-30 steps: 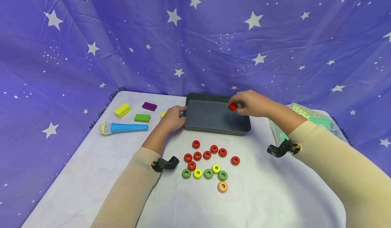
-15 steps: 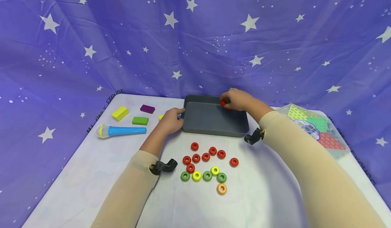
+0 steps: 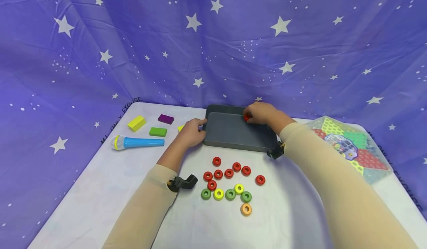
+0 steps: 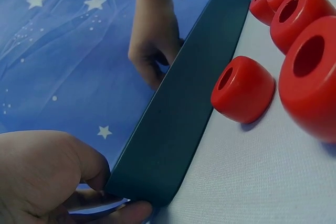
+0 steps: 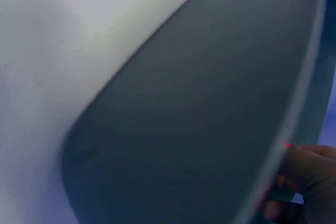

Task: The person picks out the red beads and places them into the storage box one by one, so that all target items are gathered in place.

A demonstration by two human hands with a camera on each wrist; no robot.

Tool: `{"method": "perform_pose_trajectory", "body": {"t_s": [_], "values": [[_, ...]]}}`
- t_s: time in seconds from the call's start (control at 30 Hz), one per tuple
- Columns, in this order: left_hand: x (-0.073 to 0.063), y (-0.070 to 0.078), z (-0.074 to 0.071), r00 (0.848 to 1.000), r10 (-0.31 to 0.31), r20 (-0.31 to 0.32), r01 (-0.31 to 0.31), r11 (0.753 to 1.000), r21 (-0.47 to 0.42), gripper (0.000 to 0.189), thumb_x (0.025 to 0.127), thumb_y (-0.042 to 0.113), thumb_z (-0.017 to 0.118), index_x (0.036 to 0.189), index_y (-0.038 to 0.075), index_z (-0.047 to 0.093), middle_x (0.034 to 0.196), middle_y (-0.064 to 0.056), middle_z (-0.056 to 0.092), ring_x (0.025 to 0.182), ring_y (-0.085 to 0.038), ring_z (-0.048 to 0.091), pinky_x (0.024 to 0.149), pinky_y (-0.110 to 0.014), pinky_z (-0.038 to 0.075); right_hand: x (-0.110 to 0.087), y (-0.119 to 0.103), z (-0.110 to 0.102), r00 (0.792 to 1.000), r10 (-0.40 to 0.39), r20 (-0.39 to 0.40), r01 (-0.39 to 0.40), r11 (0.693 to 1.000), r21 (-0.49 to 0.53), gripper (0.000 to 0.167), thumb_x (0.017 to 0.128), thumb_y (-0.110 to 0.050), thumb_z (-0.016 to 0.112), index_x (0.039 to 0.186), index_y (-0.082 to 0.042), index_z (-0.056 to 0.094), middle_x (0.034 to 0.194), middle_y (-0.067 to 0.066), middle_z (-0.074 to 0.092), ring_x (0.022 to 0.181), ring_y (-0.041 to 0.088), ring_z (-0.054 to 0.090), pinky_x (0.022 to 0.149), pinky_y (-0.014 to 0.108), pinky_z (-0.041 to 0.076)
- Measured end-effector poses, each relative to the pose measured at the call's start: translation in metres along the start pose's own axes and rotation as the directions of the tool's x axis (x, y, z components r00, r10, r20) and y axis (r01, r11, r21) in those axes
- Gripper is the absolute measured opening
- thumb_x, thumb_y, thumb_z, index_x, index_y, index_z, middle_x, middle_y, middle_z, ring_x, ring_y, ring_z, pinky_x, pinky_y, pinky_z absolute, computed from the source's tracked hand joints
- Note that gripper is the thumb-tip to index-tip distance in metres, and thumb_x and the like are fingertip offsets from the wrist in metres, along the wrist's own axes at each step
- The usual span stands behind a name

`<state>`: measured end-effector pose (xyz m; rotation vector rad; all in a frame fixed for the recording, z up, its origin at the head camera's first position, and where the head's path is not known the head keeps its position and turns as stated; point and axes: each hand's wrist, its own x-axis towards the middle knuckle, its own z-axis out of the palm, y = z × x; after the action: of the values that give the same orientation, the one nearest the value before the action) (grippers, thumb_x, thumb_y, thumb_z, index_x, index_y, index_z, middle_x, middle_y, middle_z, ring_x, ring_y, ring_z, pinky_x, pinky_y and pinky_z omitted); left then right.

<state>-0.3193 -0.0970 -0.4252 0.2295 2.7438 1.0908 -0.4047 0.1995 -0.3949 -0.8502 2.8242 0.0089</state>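
A dark grey tray [image 3: 230, 130] lies toward the back of the table. My left hand [image 3: 191, 133] grips its left end, fingers and thumb at the corner in the left wrist view. Over the tray's back right part, my right hand [image 3: 261, 113] is lowered inside the walls and pinches a red bead [image 3: 247, 118]. The right wrist view shows that hand [image 5: 310, 182] partly behind the tray wall [image 5: 178, 108], which hides most of the bead. Several red beads [image 3: 228, 173], green beads [image 3: 230, 194], yellow beads [image 3: 218, 194] and an orange bead [image 3: 246, 209] lie in front of the tray.
On the left lie a blue toy microphone [image 3: 141, 142] and yellow [image 3: 136, 123], green [image 3: 158, 131] and purple [image 3: 166, 119] blocks. A clear patterned container [image 3: 360, 141] sits at the right, partly behind the right sleeve [image 3: 320, 163]. A starry purple cloth [image 3: 240, 63] hangs behind the table.
My right hand has moved left and down into the tray with the red bead. The left hand keeps its hold on the tray, and the loose beads stay where they were.
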Motion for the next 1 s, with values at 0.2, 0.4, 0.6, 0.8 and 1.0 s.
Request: {"method": "perform_pose_trajectory", "body": {"t_s": [0.2,0.4,0.6,0.8,1.0], "values": [[-0.002,-0.006,0.003,1.000,-0.012,0.003,0.012,1.000,-0.004,0.058,0.093,0.012,0.057,0.150,0.008,0.049,0.156,-0.014,0.045,0.140,-0.030,0.047,0.115,-0.049,0.039,-0.007,-0.006,-0.002,1.000,-0.008,-0.025,0.008,1.000,0.025,0.033,0.088,-0.025,0.078,0.120,-0.014,0.073,0.099,0.004,0.071,0.089,0.026,0.062,0.083,0.047,0.053],[0.003,-0.007,0.003,1.000,-0.012,-0.004,0.012,1.000,-0.011,0.057,0.094,0.013,0.057,0.150,0.009,0.050,0.155,-0.013,0.046,0.139,-0.029,0.048,0.114,-0.049,0.040,-0.043,-0.011,-0.033,0.989,0.006,-0.148,0.014,0.991,0.137,0.052,0.091,-0.026,0.074,0.140,-0.012,0.061,0.124,0.012,0.070,0.115,0.033,0.064,0.096,0.054,0.051],[0.007,-0.003,0.001,1.000,0.005,-0.007,-0.005,1.000,0.004,0.057,0.094,0.014,0.057,0.150,0.009,0.050,0.155,-0.013,0.047,0.138,-0.028,0.049,0.115,-0.048,0.040,-0.106,-0.018,-0.048,0.978,0.024,-0.207,0.021,0.977,0.211,0.051,0.092,-0.032,0.074,0.137,-0.013,0.062,0.109,0.003,0.073,0.075,0.019,0.063,0.070,0.039,0.053],[0.006,0.001,-0.001,1.000,0.006,-0.004,-0.006,1.000,0.014,0.057,0.093,0.013,0.056,0.150,0.008,0.050,0.154,-0.013,0.049,0.139,-0.029,0.048,0.115,-0.048,0.040,-0.162,-0.046,-0.018,0.987,-0.017,-0.163,0.063,0.958,0.281,0.045,0.089,-0.036,0.077,0.128,-0.016,0.068,0.098,-0.007,0.071,0.061,0.008,0.050,0.055,0.027,0.045],[0.002,0.003,-0.002,1.000,0.007,-0.003,-0.007,1.000,0.015,0.058,0.092,0.012,0.055,0.149,0.007,0.050,0.153,-0.014,0.049,0.142,-0.031,0.045,0.116,-0.047,0.038,-0.187,-0.076,0.033,0.994,-0.061,-0.086,0.082,0.958,0.273,0.043,0.085,-0.044,0.079,0.119,-0.019,0.073,0.099,-0.011,0.070,0.069,0.003,0.054,0.065,0.026,0.049]]}}
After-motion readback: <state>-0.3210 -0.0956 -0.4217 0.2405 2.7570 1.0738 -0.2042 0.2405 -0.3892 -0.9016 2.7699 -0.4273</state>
